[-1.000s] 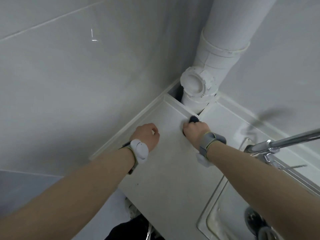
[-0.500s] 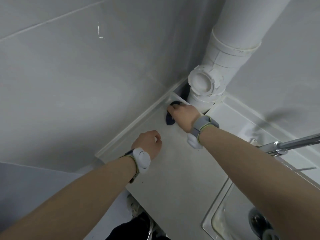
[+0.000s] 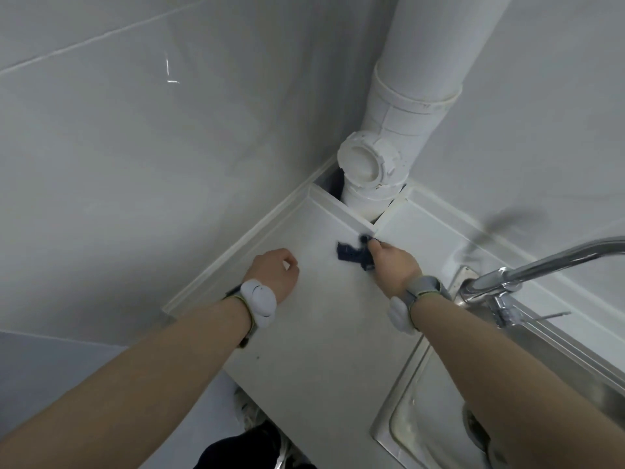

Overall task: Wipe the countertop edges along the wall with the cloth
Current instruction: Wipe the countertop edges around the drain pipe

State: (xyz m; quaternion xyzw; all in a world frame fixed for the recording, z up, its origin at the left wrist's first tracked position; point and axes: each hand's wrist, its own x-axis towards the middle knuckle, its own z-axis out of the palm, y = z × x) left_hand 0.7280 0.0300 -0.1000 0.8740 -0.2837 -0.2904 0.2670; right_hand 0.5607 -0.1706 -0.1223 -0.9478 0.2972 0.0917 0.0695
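Note:
A small dark blue cloth point(image 3: 351, 252) lies on the white countertop point(image 3: 318, 333), pressed against the raised lip by the pipe cut-out. My right hand point(image 3: 392, 265) grips the cloth's right end, knuckles up. My left hand point(image 3: 275, 270) rests on the countertop as a loose fist, holding nothing, a short way from the raised edge strip point(image 3: 236, 252) that runs along the left wall.
A thick white drain pipe point(image 3: 399, 143) with a capped side branch drops through the cut-out in the corner. A chrome tap point(image 3: 527, 272) reaches over the steel sink point(image 3: 439, 418) at right. Grey tiled walls point(image 3: 135, 164) enclose the corner.
My right hand has dragged the cloth from the left wall corner rightward along the cut-out lip, toward the sink side. The left hand has stayed put.

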